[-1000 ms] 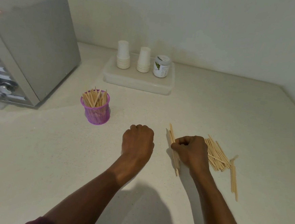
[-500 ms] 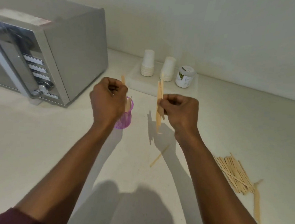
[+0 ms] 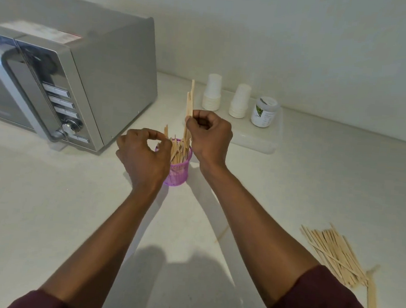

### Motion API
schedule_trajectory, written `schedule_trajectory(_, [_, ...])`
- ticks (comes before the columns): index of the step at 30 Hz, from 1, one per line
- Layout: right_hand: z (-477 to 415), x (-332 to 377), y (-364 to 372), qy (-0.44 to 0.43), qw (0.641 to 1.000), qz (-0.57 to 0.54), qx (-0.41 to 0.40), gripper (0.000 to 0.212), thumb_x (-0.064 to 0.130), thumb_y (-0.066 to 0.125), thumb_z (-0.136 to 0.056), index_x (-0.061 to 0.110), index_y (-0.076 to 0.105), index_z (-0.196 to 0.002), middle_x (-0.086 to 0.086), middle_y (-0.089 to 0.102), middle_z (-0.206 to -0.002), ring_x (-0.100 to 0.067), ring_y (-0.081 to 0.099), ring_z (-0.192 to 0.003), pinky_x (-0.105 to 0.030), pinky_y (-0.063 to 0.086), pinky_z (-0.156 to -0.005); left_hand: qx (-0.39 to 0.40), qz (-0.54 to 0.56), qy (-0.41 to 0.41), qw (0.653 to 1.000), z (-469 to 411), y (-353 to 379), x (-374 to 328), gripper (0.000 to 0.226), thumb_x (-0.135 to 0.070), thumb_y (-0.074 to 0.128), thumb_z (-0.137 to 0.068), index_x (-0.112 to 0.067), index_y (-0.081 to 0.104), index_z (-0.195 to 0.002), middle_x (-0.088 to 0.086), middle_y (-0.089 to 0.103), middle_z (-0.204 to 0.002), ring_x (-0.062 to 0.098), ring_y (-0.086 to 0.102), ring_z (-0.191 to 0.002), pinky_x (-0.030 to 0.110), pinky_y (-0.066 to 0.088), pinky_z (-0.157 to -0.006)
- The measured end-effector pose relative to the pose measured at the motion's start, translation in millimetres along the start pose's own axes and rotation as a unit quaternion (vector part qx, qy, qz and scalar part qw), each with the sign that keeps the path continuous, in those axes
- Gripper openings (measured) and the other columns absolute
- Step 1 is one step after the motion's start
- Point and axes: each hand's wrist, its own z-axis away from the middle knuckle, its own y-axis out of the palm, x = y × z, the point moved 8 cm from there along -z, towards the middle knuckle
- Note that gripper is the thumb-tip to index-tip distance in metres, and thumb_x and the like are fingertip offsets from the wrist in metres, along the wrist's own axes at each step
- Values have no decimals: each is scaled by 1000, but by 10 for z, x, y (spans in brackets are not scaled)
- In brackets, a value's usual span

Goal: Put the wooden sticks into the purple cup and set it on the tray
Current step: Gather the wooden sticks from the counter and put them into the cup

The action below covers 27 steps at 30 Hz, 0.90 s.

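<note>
The purple mesh cup (image 3: 178, 173) stands on the white counter, holding several wooden sticks. My right hand (image 3: 210, 136) is just right of and above its rim, closed on a few upright wooden sticks (image 3: 190, 99) whose lower ends reach into the cup. At the cup's left rim my left hand (image 3: 143, 154) pinches a stick whose tip (image 3: 166, 130) shows above my fingers. A loose pile of sticks (image 3: 335, 254) lies on the counter at the right. The pale tray (image 3: 258, 143) sits behind the cup, to the right.
A silver microwave (image 3: 69, 82) fills the left. On the tray stand two stacks of white paper cups (image 3: 212, 92) and a small jar (image 3: 264, 112). One stray stick (image 3: 221, 235) lies on the counter beside my right forearm. The wall runs close behind.
Both hands rose from the counter with sticks and came over the cup. My right hand has since moved left and lowered its sticks into the cup; my left hand has sunk to the rim.
</note>
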Motion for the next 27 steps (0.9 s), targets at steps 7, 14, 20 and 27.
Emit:
schedule_trajectory(7, [202, -266, 89, 6, 999, 36, 4, 12, 21, 80, -87, 20, 83, -99, 6, 81, -91, -12, 75, -90, -44, 62, -89, -18, -85, -38, 995, 90, 19, 173, 11, -27, 77, -90, -18, 79, -97, 12, 60, -121, 34, 47, -128, 41, 38, -101])
schedule_trajectory(14, [422, -412, 28, -4, 999, 53, 0, 22, 28, 83, -85, 24, 81, -106, 16, 73, -106, -15, 63, -111, -41, 57, -96, -54, -92, -7, 994, 127, -115, 25, 26, -41, 78, -92, -17, 75, -102, 13, 58, -123, 35, 49, -129, 46, 42, -105])
schedule_trajectory(20, [500, -327, -204, -21, 999, 23, -45, 15, 12, 79, -88, 18, 83, -101, 10, 74, -102, -17, 67, -103, -39, 57, -93, -52, -64, 74, 994, 321, -150, -347, 22, -33, 74, -96, -11, 74, -95, 12, 65, -112, 35, 53, -118, 40, 39, -95])
schedule_trajectory(27, [710, -476, -1133, 3, 992, 100, -73, 9, 9, 75, -90, 13, 82, -95, -1, 78, -98, -14, 73, -91, -16, 56, -79, 84, -21, 65, 994, 865, 96, -520, 26, -37, 74, -96, -19, 69, -79, -7, 68, -77, 29, 67, -85, 44, 56, -80])
